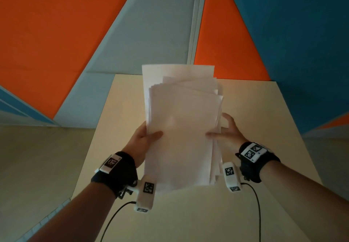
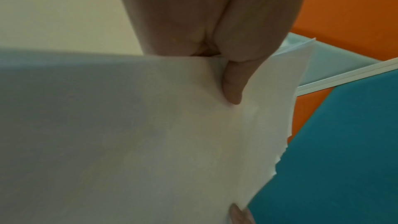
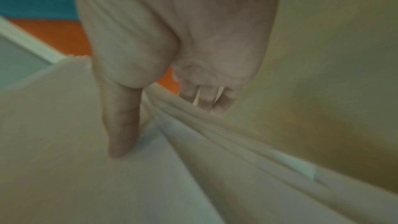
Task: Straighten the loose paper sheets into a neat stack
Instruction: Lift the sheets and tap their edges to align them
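Observation:
A bundle of white paper sheets [image 1: 181, 128] is held up above the beige table [image 1: 255, 128], its top edges fanned and uneven. My left hand [image 1: 145, 137] grips the bundle's left edge, thumb on the front sheet and fingers hidden behind. My right hand [image 1: 224, 132] grips the right edge the same way. In the left wrist view the thumb of my left hand [image 2: 232, 81] presses on the paper sheets [image 2: 150, 142]. In the right wrist view my right hand [image 3: 163, 94] pinches the splayed sheets [image 3: 215, 168], thumb in front and fingers [image 3: 206, 98] behind.
The table's far edge meets a wall of orange [image 1: 47, 33], grey and blue panels [image 1: 292, 43]. Cables [image 1: 256, 204] run from the wrist cameras over the table's near part. Pale floor [image 1: 37, 166] lies left of the table.

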